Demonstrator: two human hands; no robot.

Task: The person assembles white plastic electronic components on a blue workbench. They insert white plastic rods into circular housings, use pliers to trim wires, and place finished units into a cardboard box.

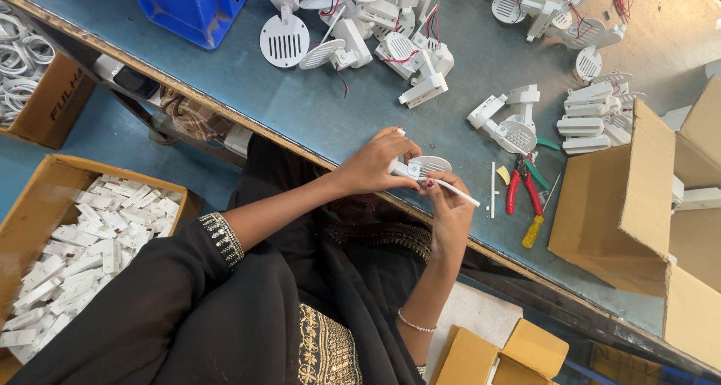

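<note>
The white slotted plastic part [426, 165] sits pinched in both the left hand [373, 165] and the right hand [448, 208], fingers closed. Held over the bench's near edge [300, 150], it could drop into the lap if the grip loosens.

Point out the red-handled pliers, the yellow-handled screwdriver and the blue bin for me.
Red-handled pliers [523, 190], head view, on the red handles.
Yellow-handled screwdriver [532, 232], head view, on the yellow handle.
Blue bin [191, 6], head view, on its front wall.
</note>
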